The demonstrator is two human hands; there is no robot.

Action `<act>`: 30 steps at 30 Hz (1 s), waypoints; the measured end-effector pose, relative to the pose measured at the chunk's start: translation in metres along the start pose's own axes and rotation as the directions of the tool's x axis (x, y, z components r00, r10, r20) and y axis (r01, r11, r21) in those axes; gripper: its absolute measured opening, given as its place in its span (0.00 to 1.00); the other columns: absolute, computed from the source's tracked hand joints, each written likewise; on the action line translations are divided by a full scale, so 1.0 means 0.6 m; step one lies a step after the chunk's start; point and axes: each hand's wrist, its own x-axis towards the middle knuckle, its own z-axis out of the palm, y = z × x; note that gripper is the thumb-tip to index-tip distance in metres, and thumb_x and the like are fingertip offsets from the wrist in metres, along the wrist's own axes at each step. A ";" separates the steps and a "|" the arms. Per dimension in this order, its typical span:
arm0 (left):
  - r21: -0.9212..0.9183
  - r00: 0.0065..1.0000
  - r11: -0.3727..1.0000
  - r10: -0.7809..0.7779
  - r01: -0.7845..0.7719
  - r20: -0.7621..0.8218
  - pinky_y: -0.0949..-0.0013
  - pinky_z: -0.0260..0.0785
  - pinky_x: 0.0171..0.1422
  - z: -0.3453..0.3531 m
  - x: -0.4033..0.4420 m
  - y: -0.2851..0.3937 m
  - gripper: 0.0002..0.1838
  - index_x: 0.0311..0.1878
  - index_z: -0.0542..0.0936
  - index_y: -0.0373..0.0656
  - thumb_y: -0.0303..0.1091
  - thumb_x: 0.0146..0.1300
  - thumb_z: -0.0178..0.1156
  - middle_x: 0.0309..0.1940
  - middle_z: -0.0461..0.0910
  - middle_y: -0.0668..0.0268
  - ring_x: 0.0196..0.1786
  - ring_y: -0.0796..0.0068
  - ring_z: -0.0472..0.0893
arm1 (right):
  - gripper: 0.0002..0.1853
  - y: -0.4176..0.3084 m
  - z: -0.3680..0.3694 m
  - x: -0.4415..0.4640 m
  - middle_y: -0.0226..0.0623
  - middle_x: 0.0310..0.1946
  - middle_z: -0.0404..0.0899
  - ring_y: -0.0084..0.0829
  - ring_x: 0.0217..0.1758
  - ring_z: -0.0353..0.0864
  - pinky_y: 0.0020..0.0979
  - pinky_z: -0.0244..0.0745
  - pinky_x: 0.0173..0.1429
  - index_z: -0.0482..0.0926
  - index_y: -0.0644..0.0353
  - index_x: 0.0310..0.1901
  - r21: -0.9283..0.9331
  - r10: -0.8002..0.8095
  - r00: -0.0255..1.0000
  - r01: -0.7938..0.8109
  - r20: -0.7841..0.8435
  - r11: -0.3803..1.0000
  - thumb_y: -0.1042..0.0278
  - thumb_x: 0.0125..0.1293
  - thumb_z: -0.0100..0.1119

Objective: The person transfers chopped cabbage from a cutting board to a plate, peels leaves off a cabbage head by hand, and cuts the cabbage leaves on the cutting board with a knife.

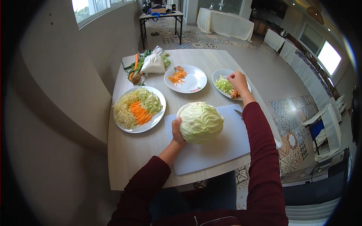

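Note:
My left hand [178, 132] grips the side of a pale green cabbage [201, 123], its thumb up along the near-left side. The cabbage is over a white cutting board [211, 156]; whether it rests on it or is slightly raised, I cannot tell. My right hand [238, 81] is closed in a pinch above the right-hand plate [215, 72]. What its fingers hold is hidden; a bit of orange shows just beyond them. Chopped cabbage [224, 86] and carrot pieces [234, 93] lie on that plate. A knife [238, 112] is partly covered by my right sleeve.
At left, a plate [163, 113] holds shredded cabbage and carrot strips [141, 113]. Another plate [200, 77] carries orange shreds [177, 76]. A bag of white powder [154, 64] stands by whole carrots [136, 62] and greens at the back left. A wall borders the table's left side.

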 end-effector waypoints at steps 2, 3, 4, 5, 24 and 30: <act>-0.016 1.000 1.000 0.001 -0.001 0.008 0.61 0.67 0.63 -0.008 0.005 -0.004 0.37 0.65 0.64 0.34 0.51 0.56 0.45 0.58 0.72 0.51 0.58 0.57 0.75 | 0.06 -0.015 -0.008 -0.001 0.43 0.26 0.83 0.40 0.33 0.83 0.36 0.77 0.42 0.83 0.61 0.27 -0.109 0.090 0.995 -0.085 0.040 0.990 0.67 0.50 0.67; -0.006 1.000 1.000 0.006 -0.006 0.004 0.61 0.67 0.63 -0.008 0.005 -0.004 0.37 0.65 0.64 0.34 0.51 0.56 0.45 0.58 0.72 0.51 0.58 0.57 0.75 | 0.07 0.004 0.002 0.006 0.43 0.26 0.83 0.41 0.32 0.83 0.37 0.77 0.41 0.83 0.60 0.26 -0.134 -0.045 0.999 0.041 -0.023 0.990 0.66 0.51 0.67; 0.004 1.000 1.000 0.010 -0.010 -0.002 0.61 0.67 0.63 -0.007 0.005 -0.004 0.37 0.65 0.64 0.34 0.51 0.56 0.45 0.58 0.72 0.51 0.58 0.57 0.75 | 0.08 0.033 0.018 0.014 0.43 0.26 0.83 0.41 0.32 0.83 0.37 0.77 0.41 0.83 0.60 0.26 -0.166 -0.179 0.981 0.163 -0.081 0.972 0.64 0.51 0.68; 0.015 1.000 1.000 0.013 -0.013 -0.007 0.61 0.67 0.63 -0.006 0.004 -0.004 0.37 0.64 0.64 0.34 0.51 0.56 0.45 0.58 0.72 0.51 0.58 0.57 0.75 | 0.10 0.036 0.018 0.012 0.43 0.26 0.83 0.42 0.32 0.83 0.38 0.77 0.40 0.83 0.60 0.25 -0.204 -0.309 0.941 0.279 -0.135 0.938 0.62 0.51 0.68; 0.051 1.000 0.999 0.001 -0.001 0.001 0.57 0.64 0.66 -0.012 0.009 -0.009 0.41 0.67 0.60 0.35 0.54 0.54 0.47 0.62 0.67 0.49 0.62 0.54 0.71 | 0.05 -0.010 -0.017 -0.017 0.44 0.29 0.83 0.43 0.36 0.83 0.38 0.77 0.43 0.84 0.61 0.29 -0.159 -0.073 0.997 0.071 -0.005 0.985 0.72 0.56 0.59; 0.000 0.999 1.000 0.016 -0.016 0.039 0.60 0.66 0.64 -0.013 0.010 -0.010 0.37 0.65 0.64 0.34 0.51 0.57 0.45 0.58 0.71 0.51 0.58 0.57 0.74 | 0.08 -0.010 -0.008 -0.030 0.46 0.34 0.83 0.42 0.41 0.83 0.38 0.76 0.46 0.83 0.59 0.35 -0.146 -0.047 0.999 0.043 -0.021 0.988 0.69 0.54 0.62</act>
